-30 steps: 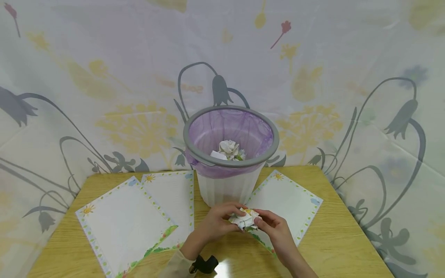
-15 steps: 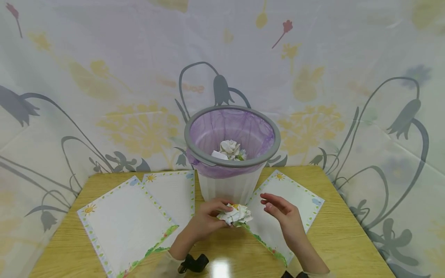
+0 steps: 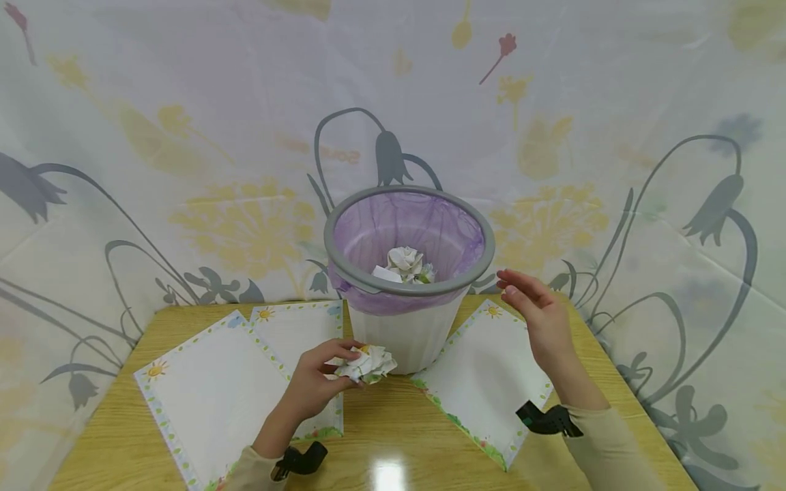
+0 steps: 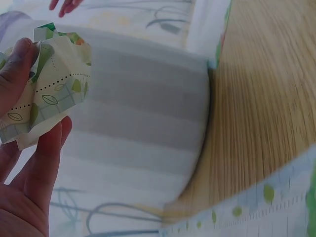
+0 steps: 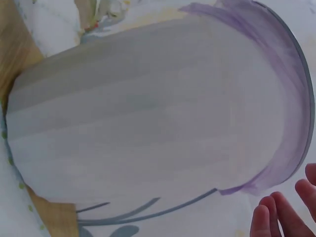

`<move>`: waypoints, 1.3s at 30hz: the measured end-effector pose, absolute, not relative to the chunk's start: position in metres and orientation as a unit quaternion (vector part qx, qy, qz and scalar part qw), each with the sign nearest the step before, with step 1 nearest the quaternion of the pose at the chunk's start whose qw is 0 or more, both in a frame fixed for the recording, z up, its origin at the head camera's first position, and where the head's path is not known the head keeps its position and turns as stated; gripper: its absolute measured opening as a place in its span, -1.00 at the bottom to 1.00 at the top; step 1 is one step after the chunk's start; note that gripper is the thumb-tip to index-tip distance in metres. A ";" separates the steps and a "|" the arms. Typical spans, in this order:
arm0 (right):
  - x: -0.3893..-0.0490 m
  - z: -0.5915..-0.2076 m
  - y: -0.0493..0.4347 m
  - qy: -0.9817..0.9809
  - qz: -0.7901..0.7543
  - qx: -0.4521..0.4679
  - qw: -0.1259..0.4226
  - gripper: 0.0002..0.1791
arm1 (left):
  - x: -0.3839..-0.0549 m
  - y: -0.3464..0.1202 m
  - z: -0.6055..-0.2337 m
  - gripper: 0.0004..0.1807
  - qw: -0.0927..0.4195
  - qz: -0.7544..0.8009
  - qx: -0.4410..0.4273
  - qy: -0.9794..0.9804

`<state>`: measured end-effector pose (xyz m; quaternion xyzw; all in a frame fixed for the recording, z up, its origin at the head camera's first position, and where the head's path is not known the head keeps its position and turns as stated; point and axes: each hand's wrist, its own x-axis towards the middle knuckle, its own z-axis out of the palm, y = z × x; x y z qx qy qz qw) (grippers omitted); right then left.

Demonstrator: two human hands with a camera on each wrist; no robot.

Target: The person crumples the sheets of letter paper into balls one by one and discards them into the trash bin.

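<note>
In the head view my left hand pinches a crumpled paper ball in front of the bin's lower left side. Green leaf prints and a dotted line show on the paper ball in the left wrist view, between thumb and fingers. My right hand is raised at the bin's right, fingers loosely bent with nothing in them. A white waste bin with a grey rim and a purple liner stands at the back middle. Several crumpled papers lie inside it.
Two sheets with printed borders, a front sheet and a partly covered sheet, overlap on the left of the wooden table. Another sheet lies right of the bin. A patterned cloth hangs behind.
Both hands were on the paper ball; the right hand let go and moved up and right beside the bin. The left hand carried the ball leftward.
</note>
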<state>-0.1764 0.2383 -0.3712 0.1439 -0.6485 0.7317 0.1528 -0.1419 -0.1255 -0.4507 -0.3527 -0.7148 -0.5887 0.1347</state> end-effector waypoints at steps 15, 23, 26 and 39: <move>-0.220 -0.321 0.226 -0.674 0.704 0.157 0.161 -0.55 | -0.153 -0.177 -0.432 -0.60 0.220 -0.548 -0.265 -0.762; -0.229 -0.317 0.217 -0.707 0.668 0.150 0.178 -0.55 | -0.162 -0.192 -0.409 -0.64 0.239 -0.532 -0.237 -0.777; -0.230 -0.318 0.216 -0.715 0.660 0.145 0.181 -0.57 | -0.168 -0.196 -0.405 -0.63 0.247 -0.530 -0.245 -0.773; -0.237 -0.331 0.211 -0.694 0.668 0.146 0.224 -0.66 | -0.190 -0.213 -0.386 -0.56 0.287 -0.537 -0.265 -0.748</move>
